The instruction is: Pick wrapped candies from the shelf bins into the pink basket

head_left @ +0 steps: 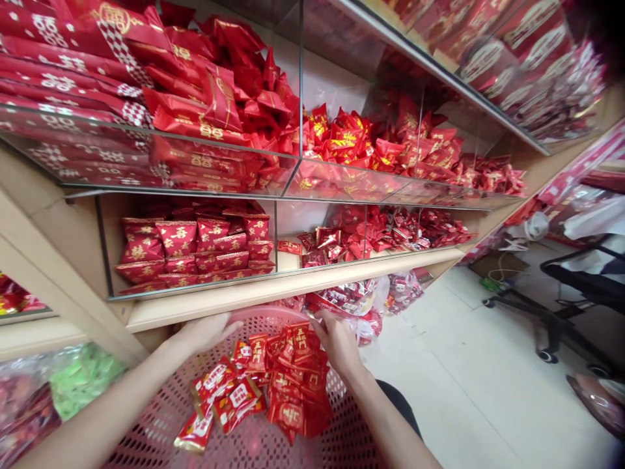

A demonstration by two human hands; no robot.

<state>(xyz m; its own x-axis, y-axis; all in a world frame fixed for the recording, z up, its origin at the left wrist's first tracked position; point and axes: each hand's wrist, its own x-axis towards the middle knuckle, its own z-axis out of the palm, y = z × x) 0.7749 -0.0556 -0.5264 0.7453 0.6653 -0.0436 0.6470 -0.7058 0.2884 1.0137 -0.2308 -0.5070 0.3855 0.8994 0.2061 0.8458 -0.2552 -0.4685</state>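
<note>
A pink perforated plastic basket (161,417) is in front of me at the bottom of the view, below the lowest shelf. Inside it lie small red and gold candy packets (239,400), some with white labels, beside a heap of plain red packets with gold characters (293,378). My left hand (208,333) is closed over the far left part of the basket's rim, thumb on the inside. On the far right part of the rim, my right hand (339,342) is closed, its fingertips close to the red packets; its lower fingers are hidden.
Glass-fronted shelves (288,179) of red wrapped sweets rise ahead, with a wooden ledge (303,286) just above the basket. Clear plastic bags of packets (361,299) lie under the ledge. At right, a wheeled chair (551,312) stands on the tiled floor (454,378).
</note>
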